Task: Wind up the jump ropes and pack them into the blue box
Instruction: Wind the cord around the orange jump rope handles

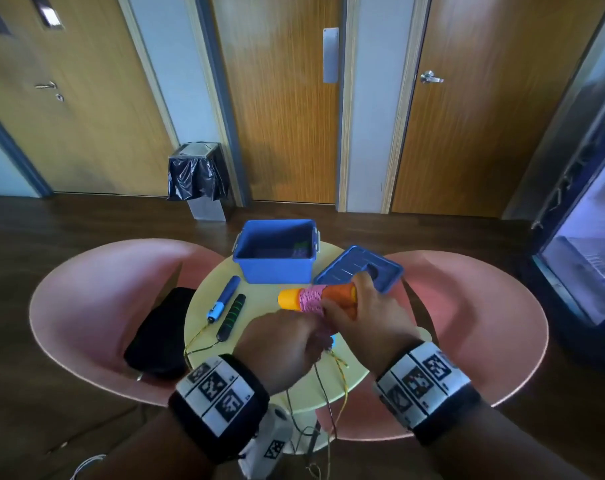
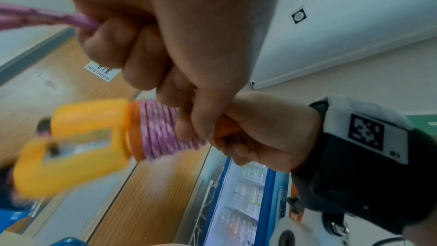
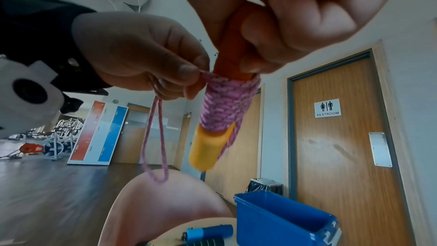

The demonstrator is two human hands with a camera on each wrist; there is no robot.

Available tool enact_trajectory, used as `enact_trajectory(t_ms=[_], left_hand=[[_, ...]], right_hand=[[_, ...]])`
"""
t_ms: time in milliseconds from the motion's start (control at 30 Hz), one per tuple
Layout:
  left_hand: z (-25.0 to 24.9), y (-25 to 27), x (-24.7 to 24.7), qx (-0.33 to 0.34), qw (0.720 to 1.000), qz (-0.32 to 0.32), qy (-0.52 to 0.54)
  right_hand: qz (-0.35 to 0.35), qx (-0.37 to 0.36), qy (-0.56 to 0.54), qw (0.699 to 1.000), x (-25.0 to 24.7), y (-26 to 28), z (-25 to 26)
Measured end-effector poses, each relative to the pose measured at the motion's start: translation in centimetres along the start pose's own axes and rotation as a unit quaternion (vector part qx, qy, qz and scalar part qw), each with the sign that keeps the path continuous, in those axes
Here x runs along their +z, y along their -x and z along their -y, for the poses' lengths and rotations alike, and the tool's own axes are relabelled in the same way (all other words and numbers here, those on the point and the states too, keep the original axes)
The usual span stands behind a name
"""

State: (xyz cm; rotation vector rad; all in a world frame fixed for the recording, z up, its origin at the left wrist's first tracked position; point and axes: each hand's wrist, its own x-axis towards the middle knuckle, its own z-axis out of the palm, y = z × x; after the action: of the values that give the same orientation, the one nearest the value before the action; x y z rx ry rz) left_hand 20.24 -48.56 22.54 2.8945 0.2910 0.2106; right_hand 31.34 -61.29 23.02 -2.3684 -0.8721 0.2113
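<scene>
Left of centre in the head view, the blue handle [image 1: 224, 298] and the black-and-green handle [image 1: 231, 317] lie side by side on the tabletop [image 1: 204, 306], their thin cord trailing off the near edge; leave that rope until this one is packed

At lower centre, your left hand [image 1: 283, 344] pinches the pink rope [image 3: 155, 137] between thumb and fingertips. A short loop of slack hangs below it in the right wrist view. Keep light tension on it and feed each turn directly against the last one, so that the coil [image 1: 311, 298] does not slip towards the yellow cap [image 1: 289, 298]

At centre right, your right hand [image 1: 370, 313] is clenched round the orange handle [image 1: 341, 296], held level above the tabletop. Grip clear of the coil. Tucking the final loop under a turn should keep it from unwinding

The blue box [image 1: 277, 268] stands open in the upper centre, just beyond the handle; its lid [image 1: 358, 268] lies beside it on the right
</scene>
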Motion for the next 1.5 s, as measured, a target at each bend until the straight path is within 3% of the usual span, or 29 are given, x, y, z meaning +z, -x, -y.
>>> enact_trajectory(t_ms=[133, 400, 533, 700, 833, 1000, 1100, 1267, 1400, 1500], left_hand=[[1.2, -1.0, 0.1, 0.038, 0.998, -0.001, -0.045], [1.7, -2.1, -0.7, 0.124, 0.991, -0.033, 0.045], [0.8, -2.3, -1.1, 0.143, 0.987, -0.052, 0.054], [1.5, -2.7, -1.3, 0.147, 0.986, -0.034, 0.074], [1.1, -2.1, -1.6, 0.161, 0.983, -0.077, 0.045], [-1.0, -0.6, -0.5, 0.200, 0.974, -0.101, -0.024], [-1.1, -0.8, -0.3, 0.203, 0.973, -0.109, -0.030], [-0.1, -1.2, -0.6, 0.208, 0.974, -0.091, -0.017], [0.0, -1.4, -1.1, 0.198, 0.976, -0.093, 0.012], [-1.1, -0.9, -0.7, 0.221, 0.970, -0.094, -0.035]], right_hand=[[0.041, -0.010, 0.017, 0.999, -0.3, -0.3, -0.6], [0.081, 0.046, -0.032, 0.995, -0.8, -1.4, -1.8], [0.056, 0.064, -0.019, 0.996, -1.4, -2.1, -1.8], [0.121, 0.082, 0.002, 0.989, -0.9, -2.6, -2.3], [0.050, 0.110, -0.030, 0.992, -1.0, -2.8, -2.8], [-0.032, 0.146, -0.168, 0.974, 0.2, -3.6, -3.6], [-0.033, 0.174, -0.204, 0.963, 1.1, -3.4, -3.7], [0.006, 0.114, -0.097, 0.989, 1.4, -2.0, -3.0], [-0.033, 0.137, -0.158, 0.977, 1.2, -2.5, -2.8], [-0.055, 0.167, -0.286, 0.942, 1.7, -4.0, -3.6]])
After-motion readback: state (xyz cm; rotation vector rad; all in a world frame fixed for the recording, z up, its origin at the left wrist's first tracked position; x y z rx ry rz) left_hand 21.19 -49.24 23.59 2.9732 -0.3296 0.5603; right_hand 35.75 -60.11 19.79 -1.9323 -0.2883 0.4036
